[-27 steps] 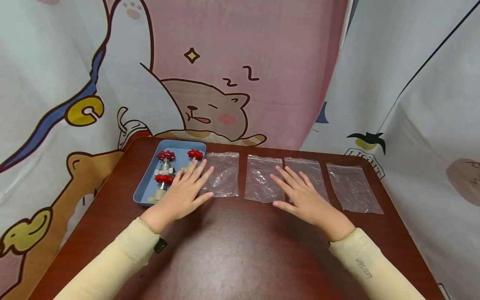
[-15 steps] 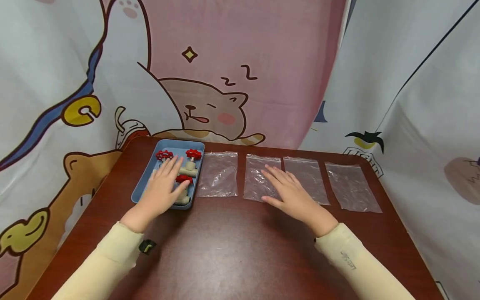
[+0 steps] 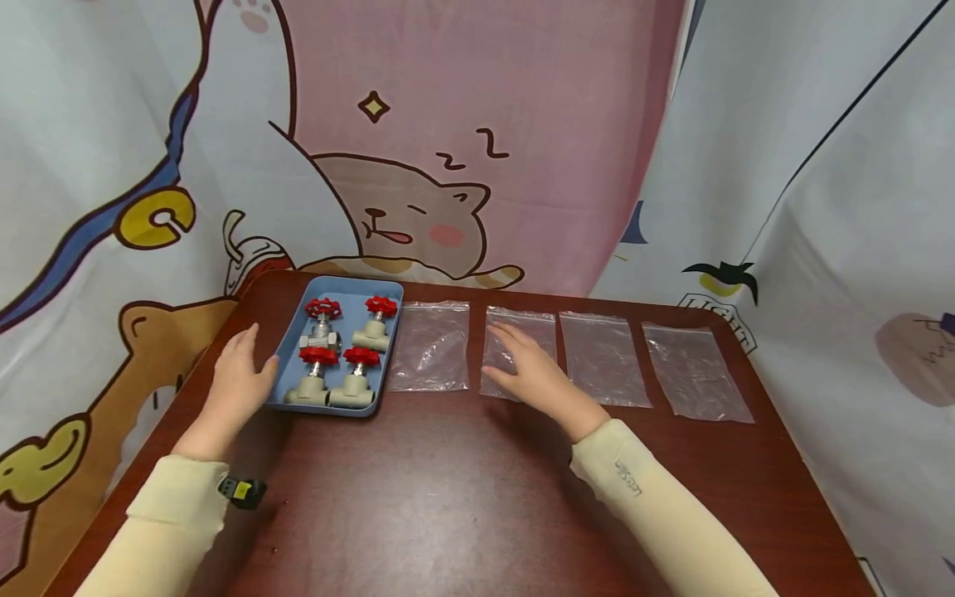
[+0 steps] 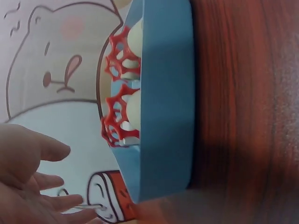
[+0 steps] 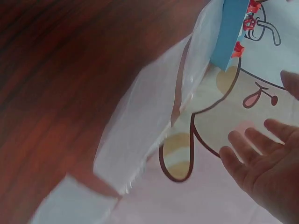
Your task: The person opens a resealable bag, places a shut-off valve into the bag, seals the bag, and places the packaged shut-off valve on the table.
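A blue tray [image 3: 339,290] at the back left holds several valves with red handwheels. The back-left valve [image 3: 319,336] has a metallic body; a beige-bodied valve [image 3: 353,390] lies at the tray's front right. Just left of the tray, my left hand [image 3: 235,385] is held with fingers extended, grasping nothing. In the left wrist view that hand [image 4: 32,182] appears apart from the tray wall [image 4: 167,102]. My right hand [image 3: 543,380], fingers extended, hovers over a clear zip bag [image 3: 496,355] and partly hides it. Nothing is in its grasp in the right wrist view.
More clear zip bags lie flat in a row: one beside the tray [image 3: 431,347], then a bag [image 3: 606,361] and another bag [image 3: 697,373] to the right. The brown table [image 3: 433,497] ends at a printed cloth [image 3: 582,149] hanging behind.
My left hand has moved left from over the tray to beyond its left side, uncovering the valves. My right hand has shifted left from between the two middle bags to over the second bag.
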{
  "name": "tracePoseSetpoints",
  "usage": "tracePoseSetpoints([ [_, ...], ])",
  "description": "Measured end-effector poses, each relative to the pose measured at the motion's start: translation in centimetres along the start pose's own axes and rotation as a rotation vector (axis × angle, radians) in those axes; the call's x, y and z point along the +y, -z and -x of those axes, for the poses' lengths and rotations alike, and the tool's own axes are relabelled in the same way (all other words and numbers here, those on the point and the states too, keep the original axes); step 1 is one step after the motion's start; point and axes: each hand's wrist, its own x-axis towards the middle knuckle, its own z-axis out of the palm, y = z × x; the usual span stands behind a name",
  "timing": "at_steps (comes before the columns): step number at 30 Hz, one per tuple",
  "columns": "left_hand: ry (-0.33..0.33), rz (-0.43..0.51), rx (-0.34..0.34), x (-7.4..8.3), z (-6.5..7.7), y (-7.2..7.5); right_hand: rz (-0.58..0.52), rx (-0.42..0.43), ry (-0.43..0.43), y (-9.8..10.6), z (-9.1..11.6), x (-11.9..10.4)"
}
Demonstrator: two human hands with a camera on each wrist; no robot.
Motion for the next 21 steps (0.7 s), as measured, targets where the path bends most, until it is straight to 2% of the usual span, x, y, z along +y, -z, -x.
tracePoseSetpoints([
  [4, 0.090, 0.019, -0.070, -1.0, 0.0, 0.2, -0.132, 0.013, -0.073, -1.1, -1.4, -0.5],
  [9, 0.145, 0.016, -0.100, -1.6, 0.1, 0.1, -0.306, 0.021, -0.244, -2.4, -3.2, -1.1],
  [14, 0.158, 0.007, -0.065, -2.0, 0.1, -0.3, -0.442, -0.020, -0.439, -3.3, -4.7, -1.6],
  [17, 0.154, 0.008, -0.051, -2.2, 0.0, -0.4, -0.500, -0.033, -0.509, -3.7, -5.3, -1.9],
  [21, 0.147, 0.006, -0.051, -2.3, 0.0, -0.6, -0.509, -0.044, -0.566, -4.2, -6.0, -2.3],
])
